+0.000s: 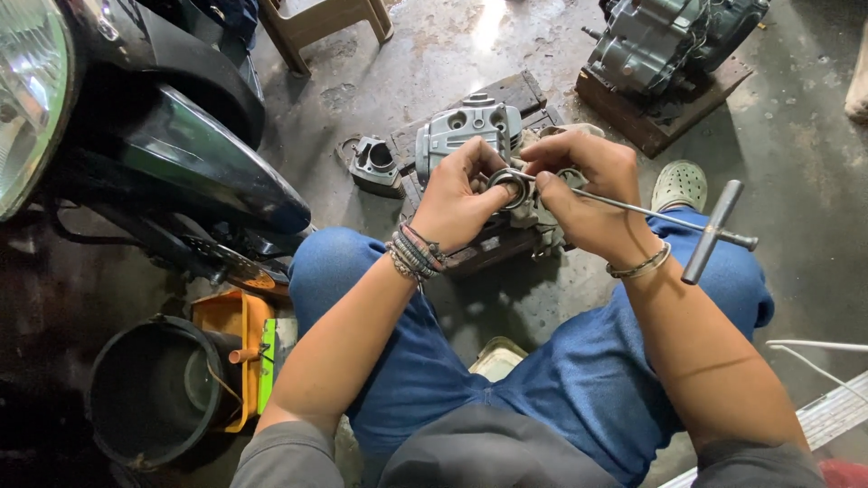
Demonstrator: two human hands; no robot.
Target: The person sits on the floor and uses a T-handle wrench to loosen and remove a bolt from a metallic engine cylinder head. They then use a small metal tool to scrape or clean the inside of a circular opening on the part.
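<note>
My left hand (457, 194) and my right hand (588, 194) meet in front of me, both pinching a small round metal ring part (512, 183). A long T-handle wrench (687, 226) runs from under my right hand out to the right, its crossbar above my right knee. Just beyond my hands a grey engine cylinder head (466, 131) rests on a dark wooden block (524, 95), with a dirty rag (542, 221) under my fingers.
A small grey engine part (375, 164) lies on the wet concrete floor left of the block. A motorcycle front with headlight (32, 99) and dark mudguard (208, 158) fills the left. A black bucket (149, 389) and orange tray (231, 330) sit lower left. An engine (665, 41) on wood stands upper right.
</note>
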